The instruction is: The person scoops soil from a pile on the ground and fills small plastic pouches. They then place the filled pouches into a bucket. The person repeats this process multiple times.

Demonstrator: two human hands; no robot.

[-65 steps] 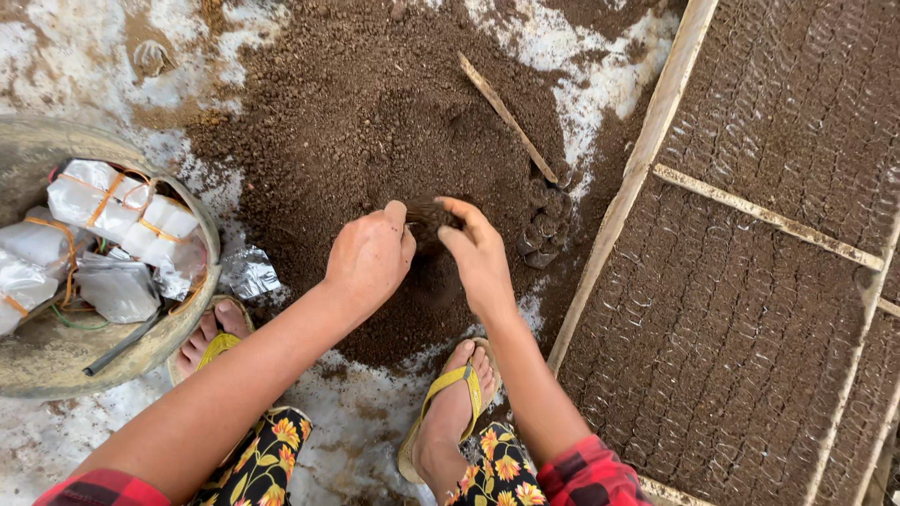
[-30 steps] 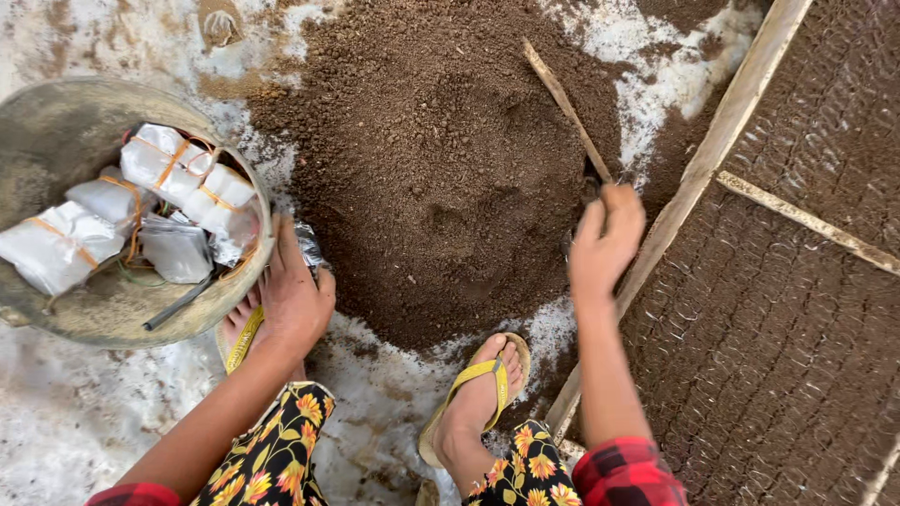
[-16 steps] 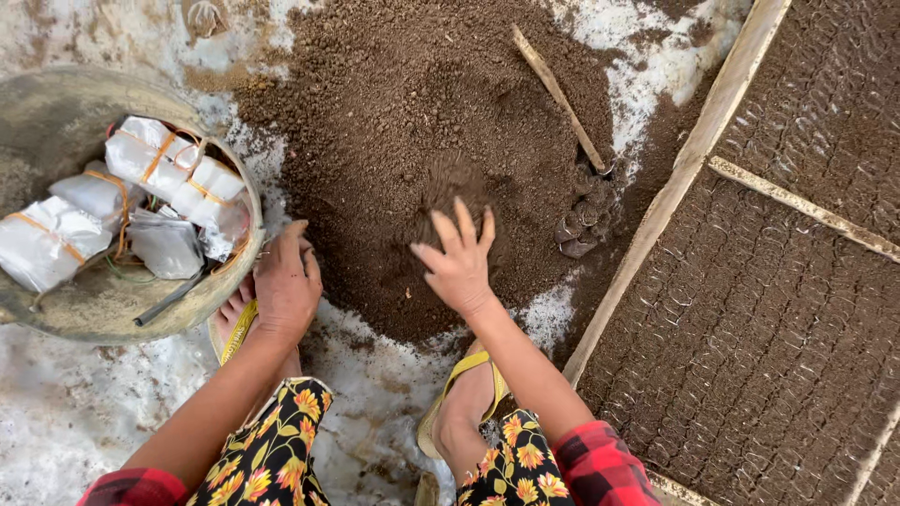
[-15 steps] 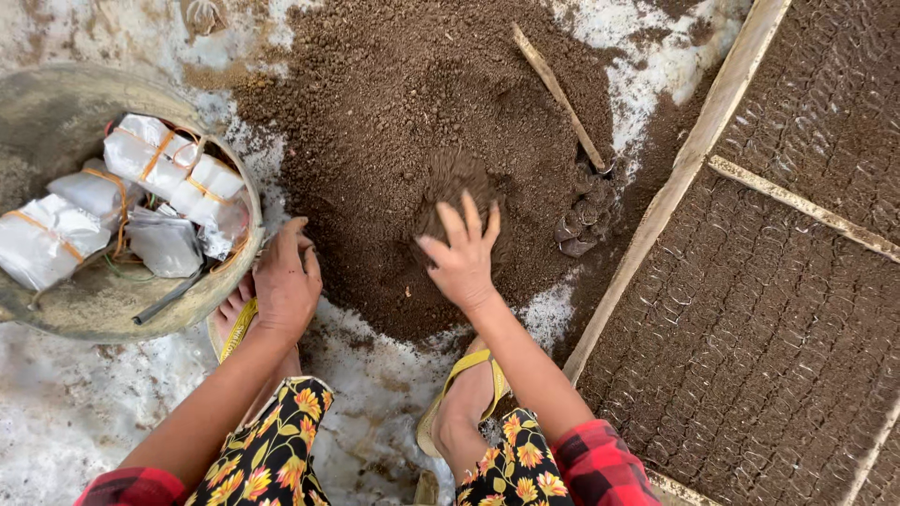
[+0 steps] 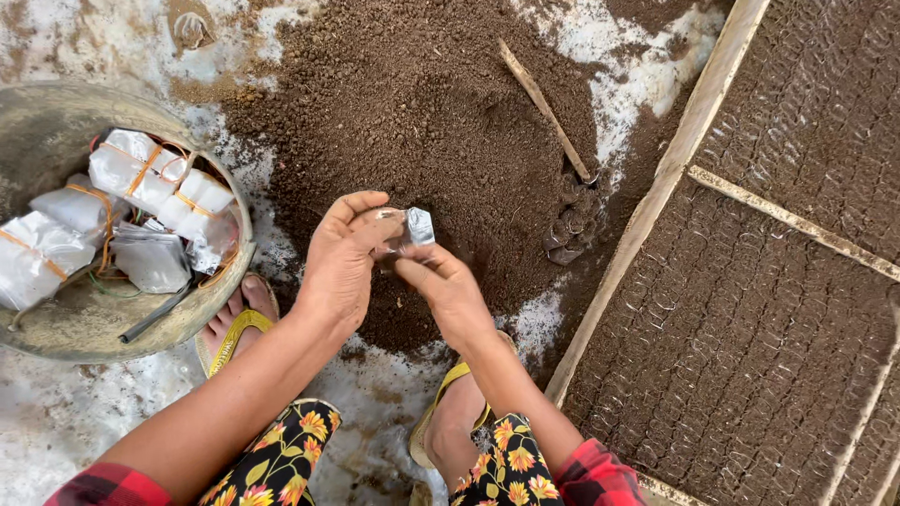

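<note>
My left hand (image 5: 339, 267) and my right hand (image 5: 446, 292) meet over a heap of dark soil (image 5: 422, 122), both pinching a small clear plastic bag (image 5: 412, 229) between the fingertips. The bag looks flat and empty. To the left, a round metal basin (image 5: 56, 323) holds bundles of folded plastic bags (image 5: 155, 183) tied with orange bands. At the right lies a bed of small soil-filled bags (image 5: 787, 281) packed in rows inside a wooden frame (image 5: 656, 201).
A thin wooden stick (image 5: 544, 108) lies on the soil heap, with a few filled bags (image 5: 570, 220) beside its lower end. My feet in yellow sandals (image 5: 230, 333) rest on the pale ground below the heap.
My left hand left the basin's rim and came to the middle; my right hand lifted off the soil. Both now hold a small plastic bag between them.
</note>
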